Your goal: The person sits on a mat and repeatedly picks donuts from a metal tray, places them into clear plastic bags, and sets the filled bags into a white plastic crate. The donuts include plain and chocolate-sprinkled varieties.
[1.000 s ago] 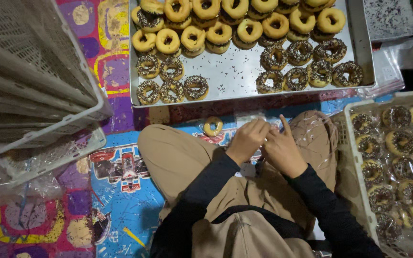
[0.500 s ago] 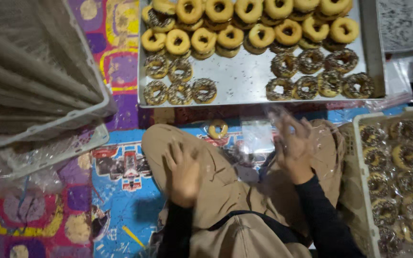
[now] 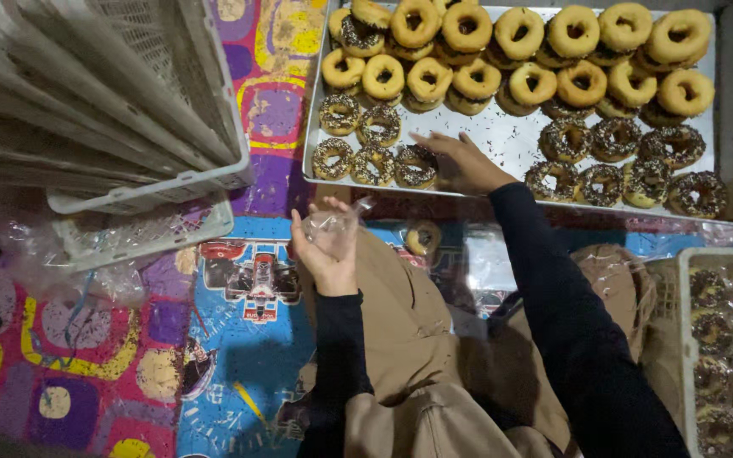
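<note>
Doughnut with chocolate sprinkles (image 3: pixel 417 165), soft & crumbly, on metal tray (image 3: pixel 511 136): right hand (image 3: pixel 464 161) spread over it; best lifted by sides. Left hand (image 3: pixel 328 246) pinches thin clear plastic bag (image 3: pixel 332 225).

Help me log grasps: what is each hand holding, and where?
Left hand holds a clear plastic bag by its mouth. Right hand touches a sprinkled donut, not yet lifted.

A clear plastic bag (image 3: pixel 332 227) sits in the left hand (image 3: pixel 326 250); bagged donuts (image 3: pixel 727 339) fill the right crate.

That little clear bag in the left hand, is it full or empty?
Empty: the clear plastic bag in the left hand shows no doughnut inside.
</note>
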